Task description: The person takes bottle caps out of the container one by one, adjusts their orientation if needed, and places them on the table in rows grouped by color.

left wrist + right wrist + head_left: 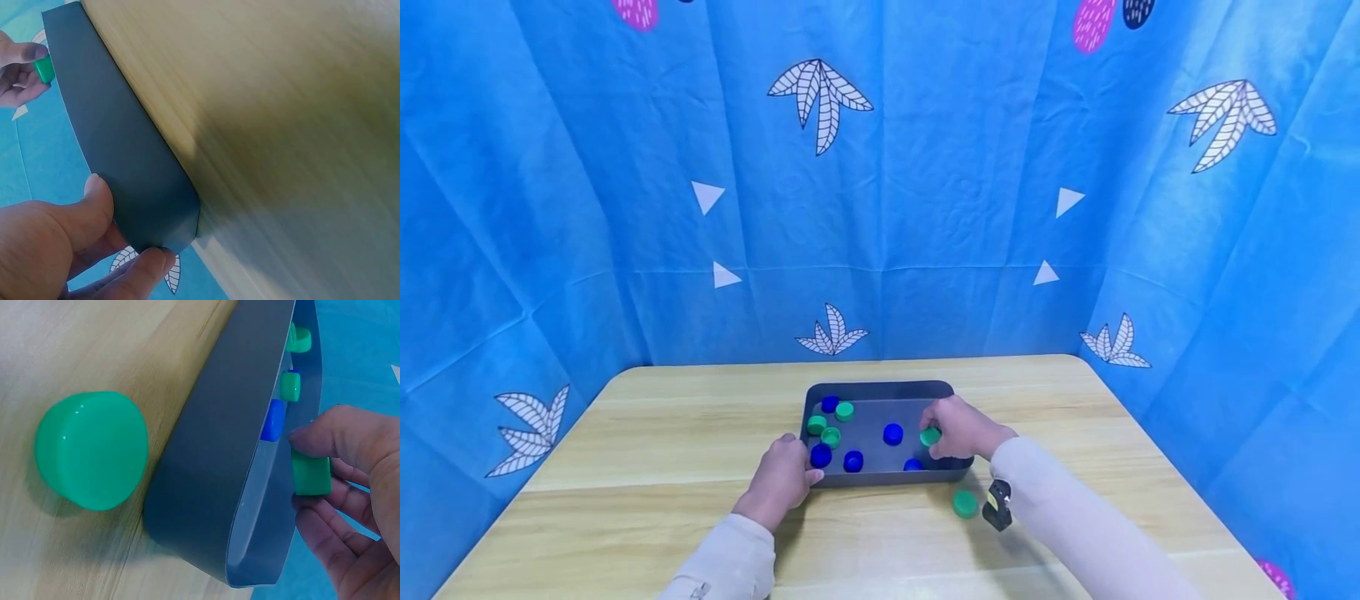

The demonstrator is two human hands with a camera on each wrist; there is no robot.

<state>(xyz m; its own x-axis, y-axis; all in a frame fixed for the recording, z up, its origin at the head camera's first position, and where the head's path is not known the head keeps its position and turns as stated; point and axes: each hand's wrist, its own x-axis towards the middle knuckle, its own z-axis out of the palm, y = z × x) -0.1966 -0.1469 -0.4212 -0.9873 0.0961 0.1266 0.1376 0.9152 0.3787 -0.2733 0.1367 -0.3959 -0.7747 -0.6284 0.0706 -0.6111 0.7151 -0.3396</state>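
A dark grey rectangular tray (891, 478) lies on the table with several blue and green bottle caps in it. My left hand (781, 479) grips the tray's near left corner, the thumb (99, 203) on the front wall and fingers round the end. Over the tray's right part, my right hand (961, 427) pinches a green bottle cap (311, 474) between thumb and fingers, level with the rim. A blue cap (892, 434) lies left of that hand. Outside, in front of the tray's right end, another green cap (965, 503) rests on the wood.
Most caps gather in the tray's left part, among them a green cap (845, 411) and a blue cap (853, 461). The light wooden table (670, 442) reaches a blue patterned curtain (940, 208) behind and at both sides. A small black device (997, 505) sits on the right sleeve.
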